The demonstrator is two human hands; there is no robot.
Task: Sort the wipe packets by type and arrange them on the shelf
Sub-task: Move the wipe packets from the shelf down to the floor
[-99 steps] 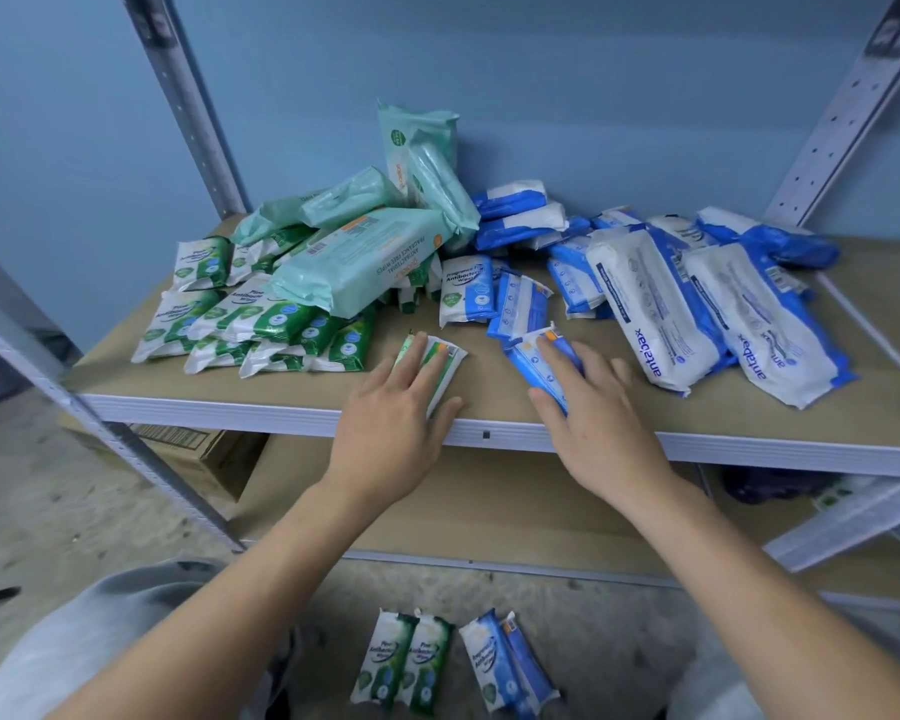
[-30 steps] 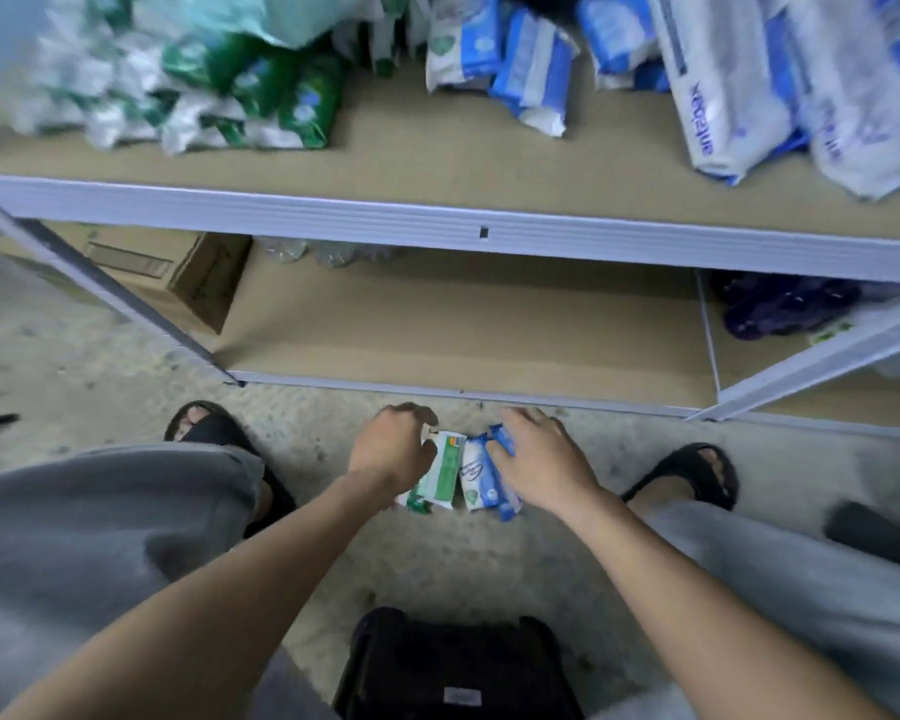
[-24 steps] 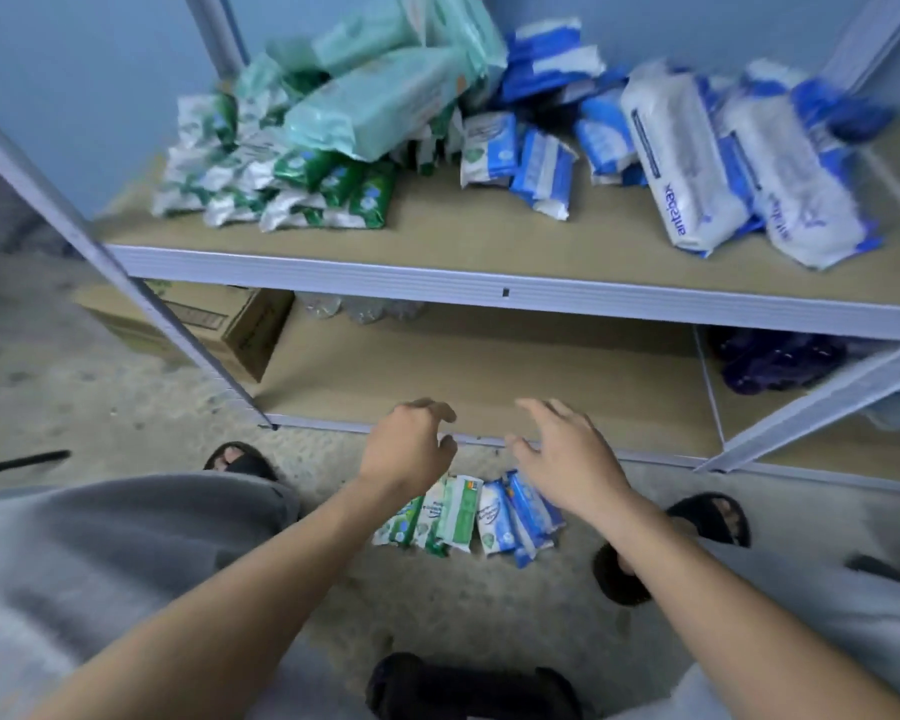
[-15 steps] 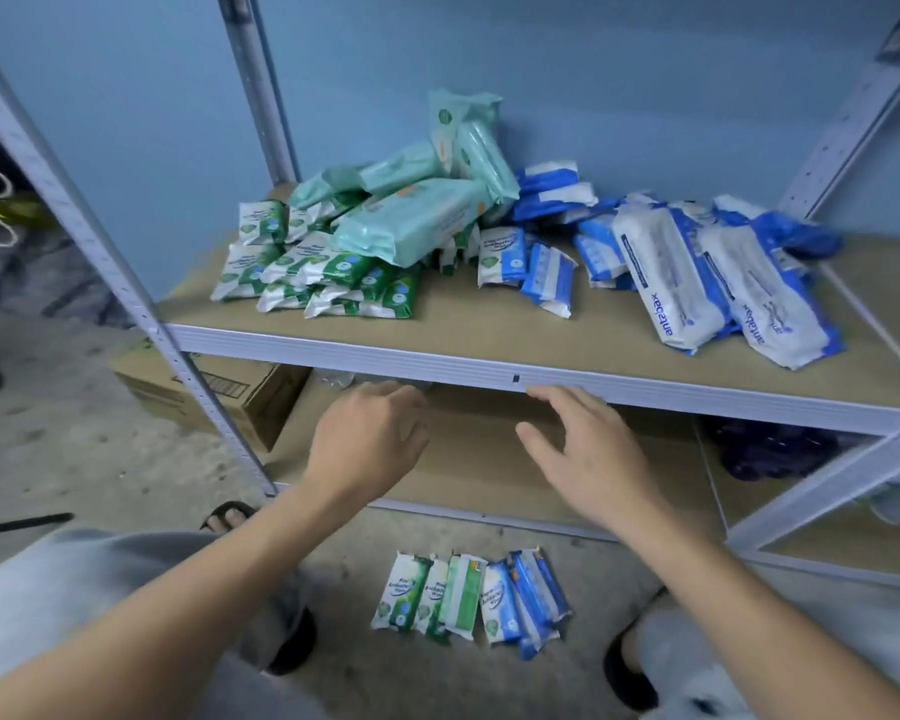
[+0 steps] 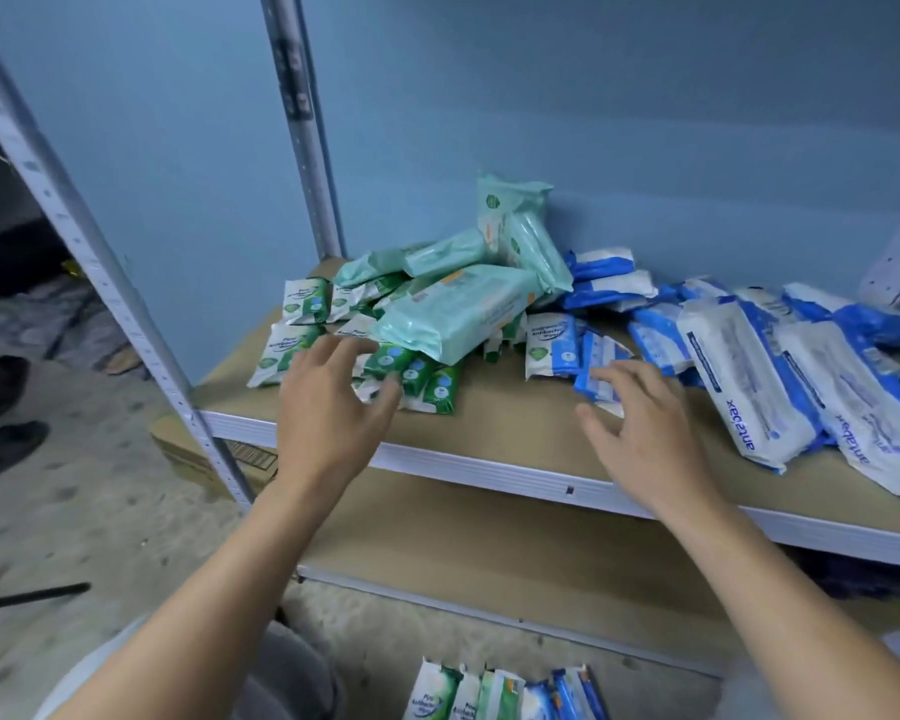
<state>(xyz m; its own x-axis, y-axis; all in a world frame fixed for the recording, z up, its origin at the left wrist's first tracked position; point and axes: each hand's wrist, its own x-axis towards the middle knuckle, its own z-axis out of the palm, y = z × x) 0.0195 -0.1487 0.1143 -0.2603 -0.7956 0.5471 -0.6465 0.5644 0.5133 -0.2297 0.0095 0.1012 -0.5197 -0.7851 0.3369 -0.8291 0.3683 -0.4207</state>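
left hand (image 5: 328, 413), right hand (image 5: 645, 439): bare | forearms: bare to frame edge | lap: light grey garment (image 5: 297, 678)

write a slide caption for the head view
Open left hand over green packets, right hand over blue packets on the shelf.

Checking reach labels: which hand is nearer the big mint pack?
Left. Left hand is below the mint pack, at its near end; right hand is off right, by blue packets.

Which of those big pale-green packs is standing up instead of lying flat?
The pale-green pack at the very back, on end by the blue wall; the other pale-green packs lie lower, flat or slanted.
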